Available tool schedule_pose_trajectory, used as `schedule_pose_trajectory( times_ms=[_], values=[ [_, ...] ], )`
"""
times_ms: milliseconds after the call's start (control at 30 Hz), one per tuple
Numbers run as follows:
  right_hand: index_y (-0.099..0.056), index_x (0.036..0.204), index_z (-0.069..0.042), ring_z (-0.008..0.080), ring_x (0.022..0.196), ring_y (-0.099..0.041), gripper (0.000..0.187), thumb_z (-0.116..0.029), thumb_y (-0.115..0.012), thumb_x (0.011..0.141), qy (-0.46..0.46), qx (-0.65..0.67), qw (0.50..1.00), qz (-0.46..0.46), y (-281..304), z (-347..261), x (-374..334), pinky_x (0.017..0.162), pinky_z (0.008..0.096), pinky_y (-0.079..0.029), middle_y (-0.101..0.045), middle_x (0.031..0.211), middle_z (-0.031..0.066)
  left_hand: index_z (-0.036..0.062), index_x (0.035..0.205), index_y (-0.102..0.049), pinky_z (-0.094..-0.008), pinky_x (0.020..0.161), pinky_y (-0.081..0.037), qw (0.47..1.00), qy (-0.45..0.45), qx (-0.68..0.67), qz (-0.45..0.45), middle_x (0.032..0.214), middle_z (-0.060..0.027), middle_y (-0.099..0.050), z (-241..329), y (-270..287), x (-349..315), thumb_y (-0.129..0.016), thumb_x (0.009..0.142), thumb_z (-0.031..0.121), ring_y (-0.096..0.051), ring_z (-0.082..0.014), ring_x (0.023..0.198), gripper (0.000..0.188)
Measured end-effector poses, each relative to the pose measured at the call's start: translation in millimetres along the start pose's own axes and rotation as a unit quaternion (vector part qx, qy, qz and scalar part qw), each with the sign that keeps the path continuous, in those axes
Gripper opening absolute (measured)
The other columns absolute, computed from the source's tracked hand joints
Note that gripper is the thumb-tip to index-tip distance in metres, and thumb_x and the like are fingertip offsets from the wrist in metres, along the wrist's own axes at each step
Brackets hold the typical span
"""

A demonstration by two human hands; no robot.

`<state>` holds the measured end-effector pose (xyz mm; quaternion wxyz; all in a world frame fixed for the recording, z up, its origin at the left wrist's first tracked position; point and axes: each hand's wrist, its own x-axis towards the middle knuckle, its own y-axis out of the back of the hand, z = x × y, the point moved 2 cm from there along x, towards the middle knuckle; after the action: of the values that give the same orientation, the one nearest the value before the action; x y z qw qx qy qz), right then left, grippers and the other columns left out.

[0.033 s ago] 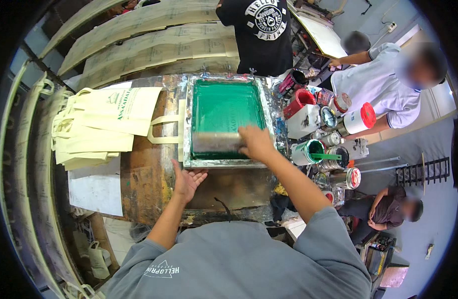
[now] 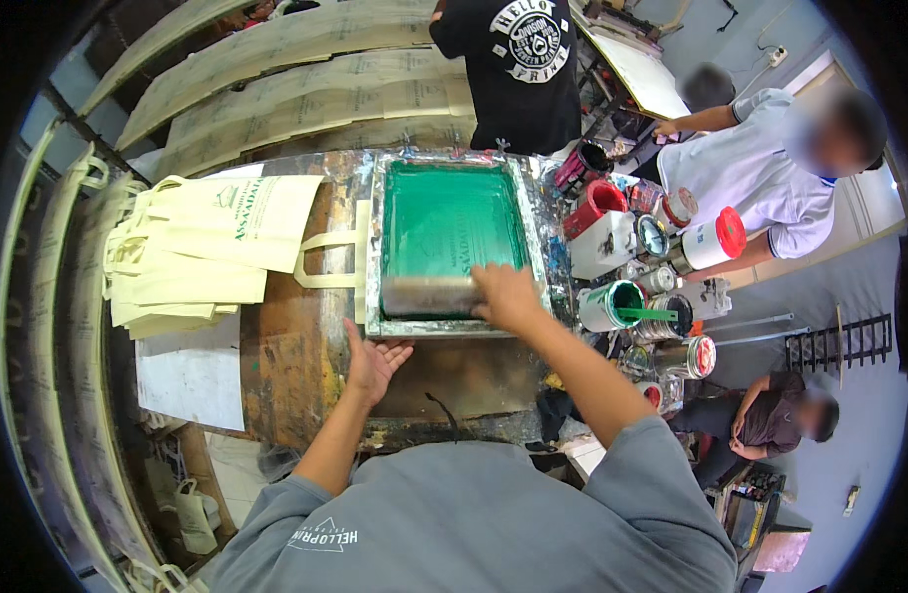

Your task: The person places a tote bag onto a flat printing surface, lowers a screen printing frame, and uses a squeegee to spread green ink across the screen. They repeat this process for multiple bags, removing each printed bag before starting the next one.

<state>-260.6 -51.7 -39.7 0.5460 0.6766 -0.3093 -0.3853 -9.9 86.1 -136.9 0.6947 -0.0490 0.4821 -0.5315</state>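
Note:
A screen printing frame (image 2: pixel 375 232) lies on the worktable, its mesh coated in green ink (image 2: pixel 449 212) with faint lettering showing through. Across the near part of the mesh lies a squeegee (image 2: pixel 429 295), slightly blurred. My right hand (image 2: pixel 513 298) is closed around its right end. At the frame's near left corner my left hand (image 2: pixel 377 364) is palm up, fingers stretched out just below the near edge. A cream bag (image 2: pixel 359 259) lies partly under the screen; its handle sticks out on the left.
Printed cream bags (image 2: pixel 202 247) are piled on the left of the worktable (image 2: pixel 286 366). Paint tubs and cans (image 2: pixel 612 306) crowd the right side. Racks of bags (image 2: pixel 316 94) stand behind and left. One person (image 2: pixel 518 74) stands beyond the table; others are on the right.
My right hand and the squeegee have shifted slightly toward me over the mesh. The left hand stays at the frame's corner.

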Motion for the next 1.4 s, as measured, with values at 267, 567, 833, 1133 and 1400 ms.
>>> schedule_pose_trajectory(
  times_ms=[267,567,833,1133,1400],
  values=[
    [-0.063,0.116,-0.019,0.0280,0.101,-0.061,0.041,-0.016,-0.081,0.079,0.006,-0.049,0.981,0.189,-60,4,15,0.091,0.0514,-0.039,-0.063,0.103,0.0043,-0.0032,0.156,-0.035,-0.0437,0.115,-0.049,1.000,0.010,0.009,0.017,0.142,-0.0246,-0.055,-10,1,3,-0.041,0.091,0.091,-0.059,-0.0339,0.130,0.115],
    [-0.060,0.123,-0.020,0.0270,0.109,-0.062,0.054,-0.022,-0.087,0.076,-0.009,-0.062,0.975,0.215,-53,86,201,0.089,0.0515,-0.042,-0.065,0.110,0.0035,-0.0064,0.159,-0.031,-0.0456,0.116,-0.047,0.994,0.081,0.042,0.055,0.148,-0.0295,-0.052,-3,4,14,-0.035,0.090,0.093,-0.057,-0.0351,0.135,0.121],
    [-0.060,0.127,-0.018,0.0291,0.117,-0.064,0.054,-0.019,-0.084,0.078,0.000,-0.041,0.984,0.173,-17,117,251,0.095,0.0555,-0.045,-0.067,0.119,0.0051,0.0007,0.119,-0.067,-0.0464,0.080,-0.048,0.623,-0.385,0.679,0.050,0.095,-0.0172,-0.065,132,-118,125,-0.073,0.095,0.054,-0.062,-0.0347,0.090,0.059],
    [-0.059,0.120,-0.015,0.0290,0.104,-0.067,0.056,-0.022,-0.089,0.074,0.040,-0.056,0.979,0.192,-42,107,228,0.083,0.0464,-0.051,-0.067,0.107,0.0049,0.0092,0.083,-0.059,-0.0434,0.072,-0.051,0.333,-0.553,0.760,0.077,0.082,-0.0070,-0.059,138,-148,276,-0.070,0.088,0.065,-0.062,-0.0293,0.081,0.057],
    [-0.060,0.116,-0.016,0.0273,0.093,-0.062,0.051,-0.018,-0.086,0.072,0.059,-0.038,0.975,0.210,-75,55,113,0.078,0.0444,-0.046,-0.061,0.099,0.0044,0.0120,0.079,-0.056,-0.0408,0.066,-0.046,0.349,-0.560,0.749,0.066,0.078,-0.0058,-0.054,73,-101,171,-0.076,0.083,0.061,-0.056,-0.0274,0.074,0.053]
  ],
)
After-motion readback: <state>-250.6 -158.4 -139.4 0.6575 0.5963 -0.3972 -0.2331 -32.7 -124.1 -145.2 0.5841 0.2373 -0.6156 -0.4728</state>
